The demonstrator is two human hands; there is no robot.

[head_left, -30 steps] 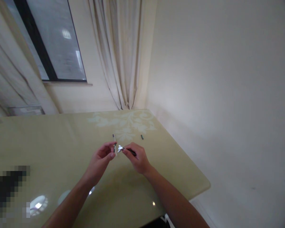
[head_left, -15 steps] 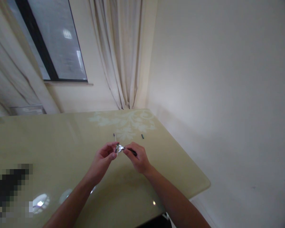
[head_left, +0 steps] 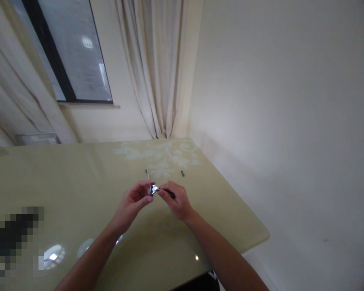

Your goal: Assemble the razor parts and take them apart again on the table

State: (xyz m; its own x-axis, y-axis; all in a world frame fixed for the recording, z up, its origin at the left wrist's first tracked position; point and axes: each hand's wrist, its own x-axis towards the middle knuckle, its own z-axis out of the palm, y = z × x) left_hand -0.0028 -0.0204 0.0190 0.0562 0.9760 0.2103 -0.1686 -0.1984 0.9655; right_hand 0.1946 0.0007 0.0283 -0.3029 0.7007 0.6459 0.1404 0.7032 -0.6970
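My right hand [head_left: 176,201] is closed around the dark handle of a razor [head_left: 170,193], whose shiny silver neck points left. At its end is a dark razor cartridge [head_left: 152,190], pinched between the thumb and fingers of my left hand [head_left: 135,201]. The silver neck and the cartridge meet; I cannot tell whether they are locked together. Both hands are just above the table. Beyond them lies a small dark piece [head_left: 183,173], shaped like another cartridge. A thin white stick with a dark end [head_left: 146,171] lies behind my left fingers, its near part hidden.
The glossy yellow-green table [head_left: 224,210] has a pale flower pattern at its far end. Its right edge runs along a plain wall [head_left: 276,121]. A blurred-out dark shape [head_left: 15,234] is at the left. Curtains [head_left: 157,64] and a window [head_left: 75,48] stand behind.
The cartridge in my left fingers has turned from slanted to upright and now sits against the silver neck. My left fingertips have shifted slightly right; my right hand is nearly still.
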